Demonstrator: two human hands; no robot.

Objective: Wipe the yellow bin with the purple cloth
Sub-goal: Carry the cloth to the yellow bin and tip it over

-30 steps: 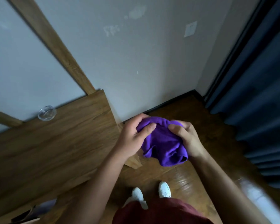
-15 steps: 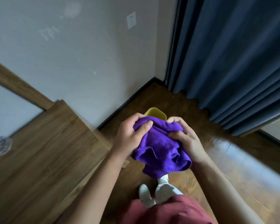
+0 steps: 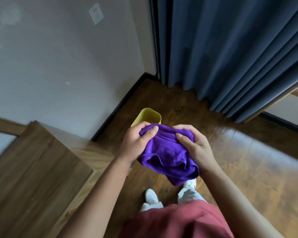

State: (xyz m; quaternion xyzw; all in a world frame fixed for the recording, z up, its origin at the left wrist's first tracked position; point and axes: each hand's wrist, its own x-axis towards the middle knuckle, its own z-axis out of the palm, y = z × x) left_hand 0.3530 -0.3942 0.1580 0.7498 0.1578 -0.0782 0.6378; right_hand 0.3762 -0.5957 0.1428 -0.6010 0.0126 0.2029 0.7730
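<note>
A bunched purple cloth [image 3: 167, 155] hangs in front of me at waist height. My left hand [image 3: 136, 143] grips its left side, thumb on top. My right hand [image 3: 194, 145] grips its right side, fingers pressed into the fabric. Just beyond my hands the yellow bin [image 3: 149, 116] stands upright on the wooden floor next to the wall's black skirting; only its far rim and upper part show, the rest is hidden behind my hands and the cloth. The cloth is not touching the bin.
A wooden tabletop [image 3: 33, 167] fills the lower left, its corner close to my left forearm. Dark blue curtains [image 3: 230, 57] hang at the right and back. The grey wall [image 3: 58, 66] carries a socket. My white shoes [image 3: 151, 197] stand on the wooden floor [image 3: 248, 160].
The view has swung right, away from the table and toward the room corner. The yellow bin has come into sight and shows more now. Both hands keep hold of the cloth.
</note>
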